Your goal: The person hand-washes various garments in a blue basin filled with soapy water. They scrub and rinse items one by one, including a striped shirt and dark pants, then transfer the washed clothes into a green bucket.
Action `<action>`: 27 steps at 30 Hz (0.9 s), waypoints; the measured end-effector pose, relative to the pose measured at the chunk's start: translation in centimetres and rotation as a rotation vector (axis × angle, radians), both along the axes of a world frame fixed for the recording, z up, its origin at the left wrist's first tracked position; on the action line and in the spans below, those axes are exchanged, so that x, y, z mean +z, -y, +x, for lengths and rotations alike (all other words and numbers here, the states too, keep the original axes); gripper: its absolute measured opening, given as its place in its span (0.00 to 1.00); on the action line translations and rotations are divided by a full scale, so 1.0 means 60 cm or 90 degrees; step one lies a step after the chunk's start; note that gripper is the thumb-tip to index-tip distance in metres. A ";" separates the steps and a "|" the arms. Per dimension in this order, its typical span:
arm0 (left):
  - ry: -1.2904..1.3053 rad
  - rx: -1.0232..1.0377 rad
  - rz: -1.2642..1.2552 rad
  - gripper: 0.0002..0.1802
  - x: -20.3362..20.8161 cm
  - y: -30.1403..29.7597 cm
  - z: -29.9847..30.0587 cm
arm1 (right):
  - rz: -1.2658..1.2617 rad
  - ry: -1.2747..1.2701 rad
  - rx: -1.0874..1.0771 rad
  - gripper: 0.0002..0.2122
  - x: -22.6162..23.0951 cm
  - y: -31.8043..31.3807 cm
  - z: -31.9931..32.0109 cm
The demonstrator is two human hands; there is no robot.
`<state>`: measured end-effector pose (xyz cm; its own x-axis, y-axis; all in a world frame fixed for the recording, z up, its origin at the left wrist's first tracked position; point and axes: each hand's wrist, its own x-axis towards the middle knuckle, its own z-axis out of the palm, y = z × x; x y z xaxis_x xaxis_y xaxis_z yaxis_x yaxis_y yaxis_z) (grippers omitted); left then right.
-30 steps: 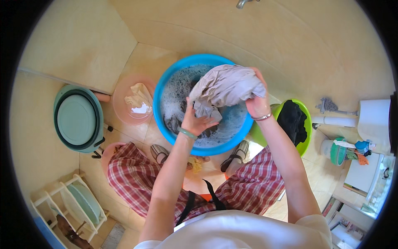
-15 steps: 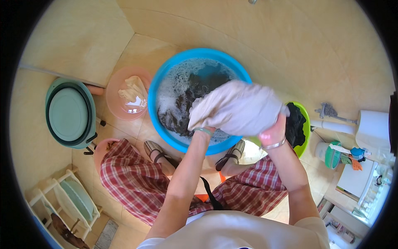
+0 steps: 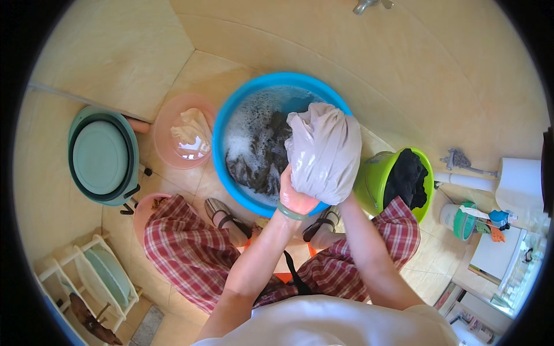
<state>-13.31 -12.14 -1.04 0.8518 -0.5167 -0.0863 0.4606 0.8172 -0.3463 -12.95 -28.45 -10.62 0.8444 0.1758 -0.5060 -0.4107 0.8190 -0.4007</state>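
Observation:
A bundled, wet, pale lilac-white cloth (image 3: 328, 151) hangs over the right side of a large blue basin (image 3: 224, 173). My left hand (image 3: 297, 196), with a green bangle at its wrist, is closed on the bundle's lower left, fingers partly tucked under the folds. My right hand (image 3: 348, 206) reaches beneath the bundle from the lower right and supports it. Most of that hand is hidden by the fabric. In the basin, dark clothes (image 3: 265, 153) soak in foamy grey water.
A green bucket (image 3: 369, 179) with black clothing (image 3: 407, 179) stands right of the basin. To the left are a pink basin (image 3: 164, 141) with a cream cloth in water and a teal folding basin (image 3: 99, 157). A tap (image 3: 365, 6) juts from the wall above.
The cloth has gone from stretched sideways between my hands to a rounded, more upright bundle. My right hand has moved left, in under it, close to my left hand.

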 end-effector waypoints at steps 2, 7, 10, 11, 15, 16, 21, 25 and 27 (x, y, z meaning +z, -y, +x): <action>-0.048 -0.036 -0.044 0.32 0.007 -0.004 0.005 | 0.055 0.022 0.004 0.23 0.000 -0.032 -0.028; -0.023 -0.167 0.323 0.42 0.001 -0.033 0.006 | 0.063 0.089 0.001 0.23 0.034 0.002 0.051; 0.100 -0.217 0.674 0.47 -0.004 -0.046 0.003 | 0.033 0.109 0.010 0.22 0.078 0.016 0.092; 0.193 -0.194 0.767 0.48 0.009 -0.045 0.009 | 0.011 0.105 0.020 0.22 0.089 0.019 0.103; 0.441 -0.115 1.050 0.56 0.039 -0.038 0.029 | -0.129 0.031 0.122 0.20 0.125 0.016 0.137; 0.458 -0.175 1.121 0.57 0.049 -0.040 0.032 | -0.117 0.016 0.127 0.18 0.139 0.015 0.142; 0.567 -0.244 1.331 0.63 0.053 -0.021 0.036 | -0.435 0.146 0.138 0.19 0.120 0.011 0.187; 0.599 -0.339 1.418 0.65 0.028 -0.011 0.036 | -0.734 0.215 0.135 0.19 0.112 -0.016 0.186; 0.588 -0.378 1.444 0.65 0.026 -0.007 0.039 | -0.862 0.272 0.152 0.19 0.117 -0.026 0.183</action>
